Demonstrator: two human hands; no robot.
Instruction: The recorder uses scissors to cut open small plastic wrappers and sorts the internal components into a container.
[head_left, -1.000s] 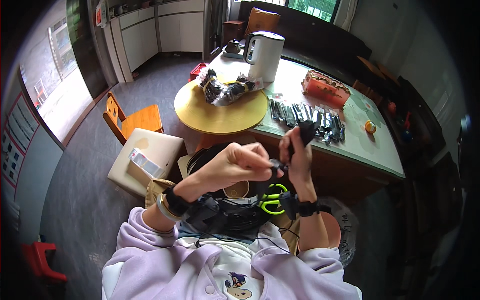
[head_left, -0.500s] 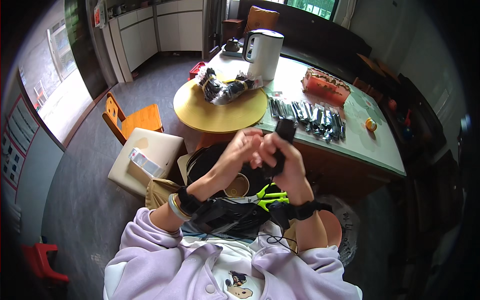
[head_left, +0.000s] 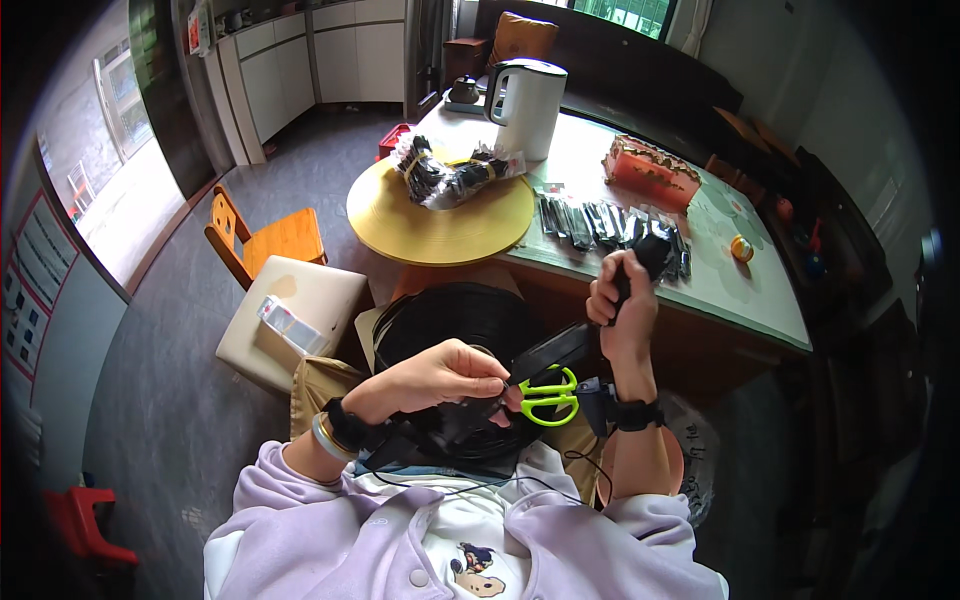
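On the pale, rectangular, glossy-topped table [head_left: 735,290] — a tall white kettle with a black handle [head_left: 535,115], a row of slim black pieces in clear plastic [head_left: 570,222], a pinkish-red oblong box [head_left: 650,182], a small orange-and-white ball [head_left: 741,249]. At its left end, a flat round yellow disc [head_left: 430,242]. On the cream, square-topped padded stool [head_left: 335,290] — a clear plastic packet [head_left: 290,325].

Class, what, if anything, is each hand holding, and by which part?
The left hand pinches a black strap near its lower visible end. The right hand grips a dark bundle by its lower part, its top sticking out.
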